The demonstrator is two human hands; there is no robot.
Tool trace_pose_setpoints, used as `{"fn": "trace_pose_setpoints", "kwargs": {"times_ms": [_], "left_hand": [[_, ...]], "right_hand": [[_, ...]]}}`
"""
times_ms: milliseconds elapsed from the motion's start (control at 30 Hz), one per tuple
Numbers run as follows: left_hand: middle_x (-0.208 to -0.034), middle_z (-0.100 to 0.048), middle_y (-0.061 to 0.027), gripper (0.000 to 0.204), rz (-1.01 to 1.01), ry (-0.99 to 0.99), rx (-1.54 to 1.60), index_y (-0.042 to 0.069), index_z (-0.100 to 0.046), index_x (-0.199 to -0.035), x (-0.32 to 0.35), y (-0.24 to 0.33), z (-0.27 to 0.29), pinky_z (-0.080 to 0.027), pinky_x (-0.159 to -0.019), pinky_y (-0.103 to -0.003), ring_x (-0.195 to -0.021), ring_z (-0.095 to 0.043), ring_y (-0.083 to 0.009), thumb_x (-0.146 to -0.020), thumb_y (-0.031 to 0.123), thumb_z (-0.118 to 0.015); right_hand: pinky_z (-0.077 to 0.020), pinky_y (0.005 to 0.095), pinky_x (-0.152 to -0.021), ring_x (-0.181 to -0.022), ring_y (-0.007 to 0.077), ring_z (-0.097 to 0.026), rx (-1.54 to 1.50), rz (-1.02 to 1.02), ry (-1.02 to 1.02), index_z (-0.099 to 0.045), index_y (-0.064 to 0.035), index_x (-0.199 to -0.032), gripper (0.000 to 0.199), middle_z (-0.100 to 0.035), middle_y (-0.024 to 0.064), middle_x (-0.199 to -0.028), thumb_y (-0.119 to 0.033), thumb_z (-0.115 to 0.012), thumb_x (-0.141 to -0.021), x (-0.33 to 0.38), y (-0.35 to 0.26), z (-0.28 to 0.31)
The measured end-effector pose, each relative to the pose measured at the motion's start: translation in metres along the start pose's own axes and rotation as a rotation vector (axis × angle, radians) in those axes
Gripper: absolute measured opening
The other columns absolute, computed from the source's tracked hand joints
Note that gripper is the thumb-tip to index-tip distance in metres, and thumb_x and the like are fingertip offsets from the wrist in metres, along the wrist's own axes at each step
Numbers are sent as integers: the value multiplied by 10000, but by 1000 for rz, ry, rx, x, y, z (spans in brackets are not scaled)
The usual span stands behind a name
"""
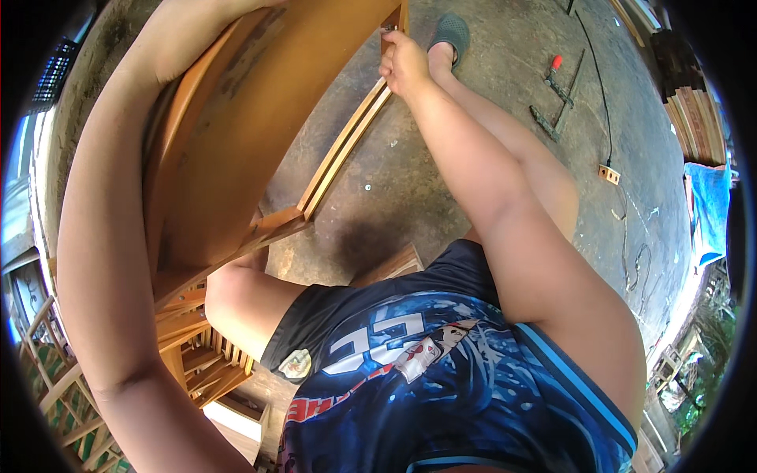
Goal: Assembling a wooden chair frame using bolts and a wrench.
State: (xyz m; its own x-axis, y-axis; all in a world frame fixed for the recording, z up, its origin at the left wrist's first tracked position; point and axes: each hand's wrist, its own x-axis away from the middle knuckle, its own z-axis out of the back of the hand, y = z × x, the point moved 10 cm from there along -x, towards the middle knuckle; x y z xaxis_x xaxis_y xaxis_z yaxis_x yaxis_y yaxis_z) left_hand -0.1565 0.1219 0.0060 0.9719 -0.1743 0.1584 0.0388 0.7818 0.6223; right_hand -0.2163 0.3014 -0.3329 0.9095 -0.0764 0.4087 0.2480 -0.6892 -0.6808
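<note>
A varnished wooden furniture piece (292,87) with a broad orange-brown panel leans over my lap at the upper left; I cannot tell its exact kind. My left arm curves round its outer side. Only the back part of my left hand (229,9) shows at the top edge, over the panel's far end, and its fingers are out of sight. My right hand (404,65) is closed at the piece's far right corner, thumb and fingers pinched beside a small dark spot. What it grips there is too small to make out. A double wooden rail (344,150) runs below that hand.
A clamp with a red handle (557,61) lies on the concrete floor (505,47) at the right. Beyond it are a power strip (608,174) with a dark cable, stacked boards (697,126) and a blue sheet (708,213). Slatted wooden pieces (213,363) stand at the lower left.
</note>
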Motion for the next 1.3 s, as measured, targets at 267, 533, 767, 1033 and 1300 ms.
{"fn": "trace_pose_setpoints", "kwargs": {"times_ms": [267, 533, 767, 1033, 1300], "left_hand": [[-851, -716, -114, 482, 23, 34, -18, -28, -743, -912, 10, 6, 6, -511, -781, -298, -796, -657, -168, -740, 422, -745], [-845, -717, -118, 463, 32, 69, -16, -21, -746, -890, 5, -2, 8, -515, -782, -301, -792, -659, -170, -746, 419, -748], [-862, -720, -127, 459, -12, 35, -20, -22, -746, -899, 9, 8, 6, -519, -786, -300, -798, -664, -176, -754, 414, -746], [-890, -724, -126, 496, -54, 4, -28, -19, -749, -927, 13, 5, 5, -514, -819, -308, -829, -669, -183, -754, 446, -735], [-945, -725, -142, 546, -139, 32, -78, -30, -745, -982, 13, 11, 4, -507, -848, -311, -869, -672, -203, -768, 472, -721]], "right_hand": [[-441, 310, -540, -555, 162, -530, 336, 347, 153, -690, 11, -1047, 288, -583, 54, -673, -158, -659, -815, 4, -19, 7], [-366, 328, -457, -450, 164, -414, 146, 488, 147, -666, 21, -991, 257, -512, 55, -669, -180, -659, -831, 14, -33, 11], [-327, 286, -499, -514, 129, -378, -69, -74, 103, -628, -67, -1030, 198, -593, 15, -813, -191, -674, -883, -2, 4, -5], [-287, 297, -509, -538, 121, -368, -83, -93, 304, -614, -101, -1037, 170, -615, -4, -900, -140, -669, -881, -18, 14, 12], [-316, 268, -431, -487, 152, -427, 5, -51, 323, -618, -121, -1018, 147, -594, -11, -791, -223, -561, -928, -44, 20, 10]]}}
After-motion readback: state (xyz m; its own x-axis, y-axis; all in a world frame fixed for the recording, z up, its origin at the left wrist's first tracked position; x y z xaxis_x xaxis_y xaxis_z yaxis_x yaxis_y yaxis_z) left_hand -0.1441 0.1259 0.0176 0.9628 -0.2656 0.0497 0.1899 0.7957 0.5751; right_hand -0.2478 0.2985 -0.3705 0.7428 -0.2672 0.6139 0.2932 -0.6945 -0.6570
